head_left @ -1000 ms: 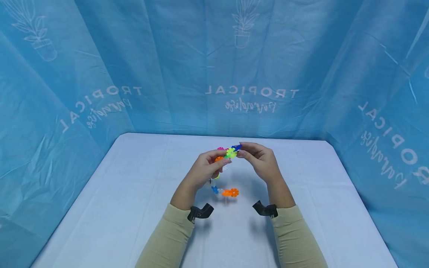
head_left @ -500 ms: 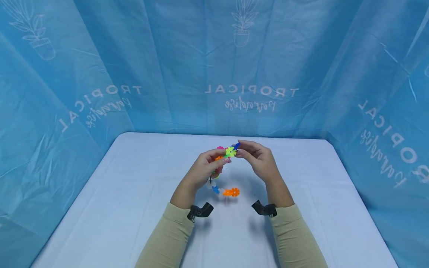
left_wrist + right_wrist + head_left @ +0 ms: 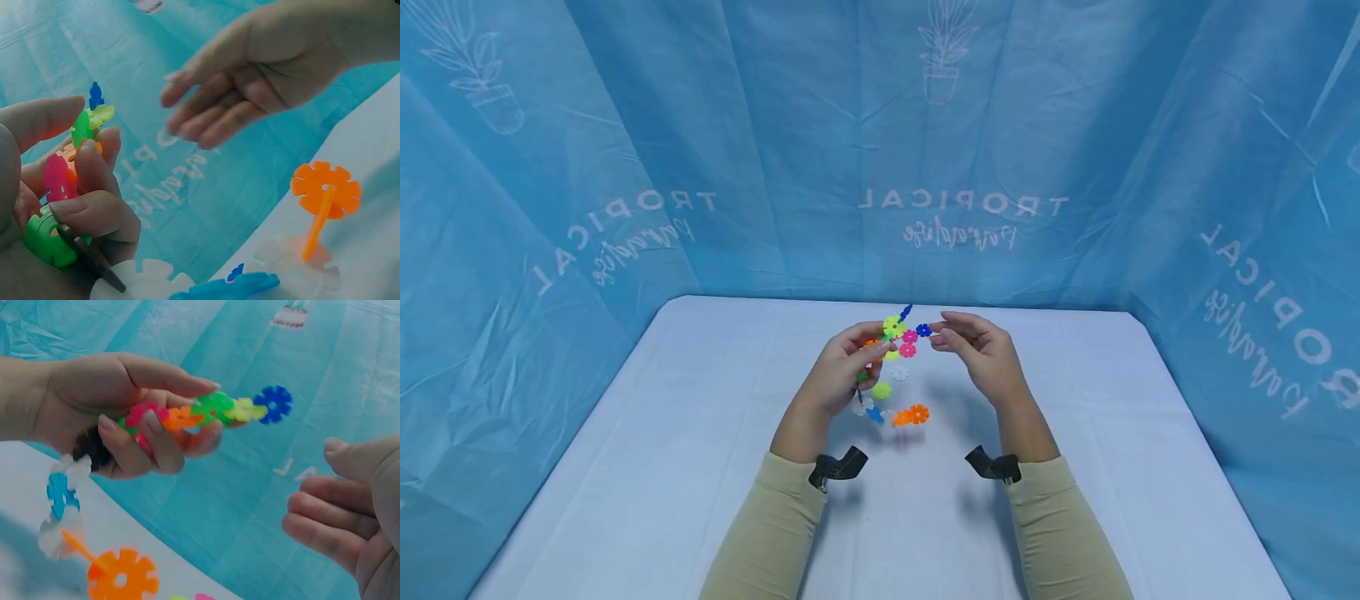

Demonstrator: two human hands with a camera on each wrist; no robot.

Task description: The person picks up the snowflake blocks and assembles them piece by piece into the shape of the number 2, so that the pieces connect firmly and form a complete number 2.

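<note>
My left hand [image 3: 833, 371] grips a chain of interlocking plastic flower discs, its thumb and forefinger pinching near a green disc [image 3: 214, 409]. Past the fingertips, a yellow disc [image 3: 893, 326] and a dark blue disc [image 3: 273, 405] form the chain's free end. Pink, orange and green discs lie among the fingers, and a black disc [image 3: 92, 449] shows below the palm. From there the chain hangs through white and light blue discs [image 3: 62, 494] to an orange disc [image 3: 122, 579]. My right hand [image 3: 988, 354] is to the right, fingers loosely bent, holding nothing.
Beyond the hanging chain, loose discs show over the white table [image 3: 700, 500]: pink [image 3: 907, 350], white [image 3: 900, 373], yellow-green [image 3: 882, 390] and dark blue [image 3: 923, 330]. A blue printed curtain [image 3: 820, 150] surrounds the table's back and sides.
My right hand has let go of the dark blue disc at the chain's end. The left hand has moved left with the chain, and the loose discs behind have come into sight.
</note>
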